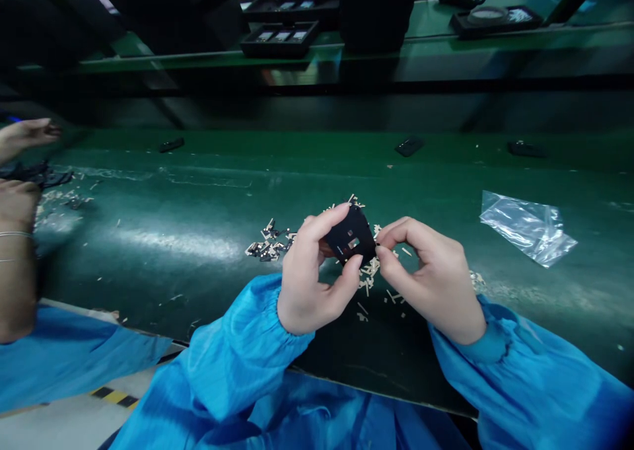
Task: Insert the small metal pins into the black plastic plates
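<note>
A small black plastic part [352,234] with a small opening in it is pinched between the thumb and forefinger of my left hand [313,273], just above the green belt [188,219]. My right hand [430,275] sits at the part's right edge, thumb and forefinger pinched together against it; whether they grip a tiny piece I cannot tell. Both arms wear blue sleeves. Under and around my hands lie small pale scraps [376,285], and a heap of tiny dark and silver pieces [270,244] lies just left of my left hand.
A co-worker's hands [20,172] in blue sleeves work at the far left over more small parts. A crumpled clear plastic bag [528,226] lies to the right. Three black parts [409,146] lie farther back on the belt. Black trays [280,37] stand on the shelf behind.
</note>
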{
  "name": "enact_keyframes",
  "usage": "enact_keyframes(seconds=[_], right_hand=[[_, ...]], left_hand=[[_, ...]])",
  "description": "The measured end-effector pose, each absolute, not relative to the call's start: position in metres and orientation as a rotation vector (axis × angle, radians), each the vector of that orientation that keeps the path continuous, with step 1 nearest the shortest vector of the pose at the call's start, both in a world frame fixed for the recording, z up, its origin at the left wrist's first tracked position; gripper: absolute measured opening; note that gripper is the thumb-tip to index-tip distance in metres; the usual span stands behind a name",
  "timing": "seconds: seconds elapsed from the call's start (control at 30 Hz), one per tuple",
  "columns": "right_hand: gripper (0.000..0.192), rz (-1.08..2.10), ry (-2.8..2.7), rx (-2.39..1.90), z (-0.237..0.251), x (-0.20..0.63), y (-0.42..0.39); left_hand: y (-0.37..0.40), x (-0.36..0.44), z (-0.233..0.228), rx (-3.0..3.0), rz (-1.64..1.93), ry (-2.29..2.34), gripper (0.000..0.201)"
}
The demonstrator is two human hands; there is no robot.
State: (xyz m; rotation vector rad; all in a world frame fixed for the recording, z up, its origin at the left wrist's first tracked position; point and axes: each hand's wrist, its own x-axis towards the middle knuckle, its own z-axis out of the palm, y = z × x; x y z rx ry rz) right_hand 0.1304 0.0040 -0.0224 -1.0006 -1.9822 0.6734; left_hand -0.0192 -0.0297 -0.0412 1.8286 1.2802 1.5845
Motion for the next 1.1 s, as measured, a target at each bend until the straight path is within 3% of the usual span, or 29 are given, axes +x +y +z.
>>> enact_keyframes(seconds=[0.17,1.1], right_hand=[[0.013,0.577,-2.055,-0.943,-0.018,0.132,0.004],[0.016,0.993,-2.045,-1.016,-0.004,0.132,-0.001]], left_hand=[[-0.029,-0.022,-0.039,1.781,1.545,1.262,0.054],[-0.015,-0.035,-0.051,1.748,1.546,0.926,0.043]])
